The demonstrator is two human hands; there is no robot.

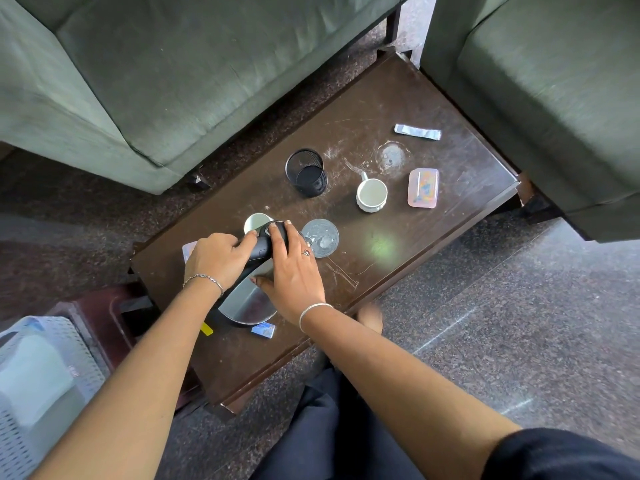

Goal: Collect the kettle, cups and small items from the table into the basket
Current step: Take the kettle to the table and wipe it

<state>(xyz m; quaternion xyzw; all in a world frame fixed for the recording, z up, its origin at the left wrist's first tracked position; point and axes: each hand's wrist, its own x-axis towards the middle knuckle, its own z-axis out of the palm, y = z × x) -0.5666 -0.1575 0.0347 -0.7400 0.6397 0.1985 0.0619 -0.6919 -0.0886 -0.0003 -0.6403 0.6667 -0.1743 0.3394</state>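
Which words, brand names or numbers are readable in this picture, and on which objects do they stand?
No text is readable.
Blue sachet by the kettle: print too blurred.
Silver sachet: no legible print.
Pink box: coloured picture, no letters legible.
Yellow tag: nothing legible.

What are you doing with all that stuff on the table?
A person is clearing a dark table. Both hands are on the kettle: the left hand grips its black handle and the right hand rests on the top. Still on the table are two white cups, a black mesh holder, a glass lid, a pink box and some small packets. The white basket waits on the floor to the left.
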